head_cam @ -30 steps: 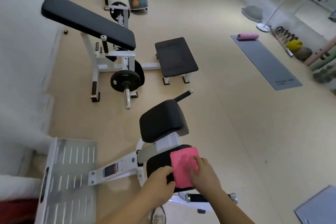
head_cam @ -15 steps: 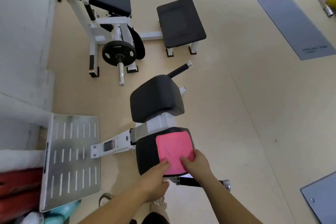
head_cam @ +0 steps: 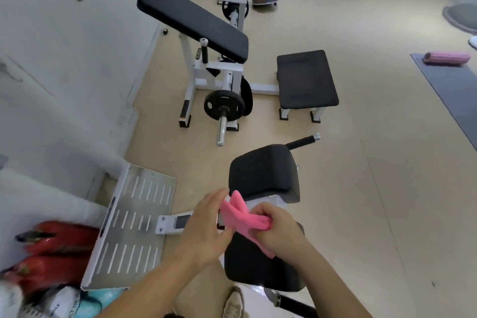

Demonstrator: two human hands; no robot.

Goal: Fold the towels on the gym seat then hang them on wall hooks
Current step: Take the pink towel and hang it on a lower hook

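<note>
A folded pink towel (head_cam: 240, 215) is lifted off the black gym seat (head_cam: 260, 266) and held between both hands. My right hand (head_cam: 280, 227) is closed around its right end. My left hand (head_cam: 206, 224) pinches its left edge with the fingertips. The towel is bunched, with one corner sticking up and another hanging below my right hand. The seat's black back pad (head_cam: 264, 171) stands just beyond the hands. No wall hooks are visible.
A metal footplate (head_cam: 134, 224) lies left of the seat, with red bags (head_cam: 56, 245) by the white wall (head_cam: 64, 46). Further off stand a padded bench machine (head_cam: 193, 18) with a weight plate (head_cam: 224, 105), a small black seat (head_cam: 307, 79) and a grey mat (head_cam: 454, 85).
The towel lay flat on the seat under both hands; now both hands have picked it up and bunched it. The view has tilted up and turned left.
</note>
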